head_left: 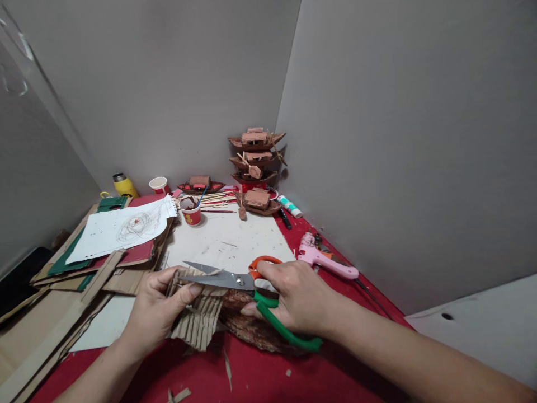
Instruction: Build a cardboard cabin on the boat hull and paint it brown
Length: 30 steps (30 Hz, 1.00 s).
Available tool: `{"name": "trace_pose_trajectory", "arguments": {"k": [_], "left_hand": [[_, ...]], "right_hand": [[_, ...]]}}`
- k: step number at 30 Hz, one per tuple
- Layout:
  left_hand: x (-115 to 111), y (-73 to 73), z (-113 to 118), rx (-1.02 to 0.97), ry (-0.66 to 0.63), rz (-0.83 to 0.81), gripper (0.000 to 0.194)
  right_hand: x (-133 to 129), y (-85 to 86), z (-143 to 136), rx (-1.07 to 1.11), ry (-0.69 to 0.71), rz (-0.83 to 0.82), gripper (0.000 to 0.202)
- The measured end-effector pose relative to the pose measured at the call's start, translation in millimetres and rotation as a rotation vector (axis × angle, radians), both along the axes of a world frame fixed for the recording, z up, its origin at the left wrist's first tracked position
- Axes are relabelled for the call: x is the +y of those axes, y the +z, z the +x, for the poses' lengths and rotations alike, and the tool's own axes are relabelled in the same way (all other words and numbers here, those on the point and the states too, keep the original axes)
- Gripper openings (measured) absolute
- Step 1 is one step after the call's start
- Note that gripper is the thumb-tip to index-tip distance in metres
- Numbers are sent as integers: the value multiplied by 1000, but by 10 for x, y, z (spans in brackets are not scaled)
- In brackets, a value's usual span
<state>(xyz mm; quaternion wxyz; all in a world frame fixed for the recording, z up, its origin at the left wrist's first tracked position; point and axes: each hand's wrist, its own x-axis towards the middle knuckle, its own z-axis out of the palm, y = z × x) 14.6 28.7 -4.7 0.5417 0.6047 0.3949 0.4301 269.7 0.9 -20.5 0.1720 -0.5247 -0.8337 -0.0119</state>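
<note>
My left hand (161,305) pinches a piece of corrugated cardboard (201,322), its ridged side facing up. In my right hand (296,296) is a pair of scissors (226,279) with one orange and one green handle. The blades are parted and point left across the top of the cardboard, close to my left thumb. A thin strip of the cardboard lies between the blades. Under the scissors and partly behind my right hand rests a brown-painted, curved piece (247,322); its right part is hidden.
Left are stacked cardboard sheets (46,347) and a drawing (138,226). Behind stand a paint cup (191,212), a white-lined cup (159,184), a yellow bottle (125,186) and several model boats (257,143). A pink glue gun (327,260) lies right. Scraps (227,369) dot the red tabletop (251,386).
</note>
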Motion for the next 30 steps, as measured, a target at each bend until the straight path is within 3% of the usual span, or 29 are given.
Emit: {"name": "trace_pose_trajectory", "arguments": {"k": [10,19,30], "left_hand": [[7,-21,-25,1,-18,-15,19],[13,-2,-28,31,-31,0,28],[33,-29,-37,-9,-59,10,28]], "right_hand": [[17,80,-27,11,5,-67,45],[41,284,-55,-38,-37,-134,47],[1,104,-62,37,-8,-135,40]]}}
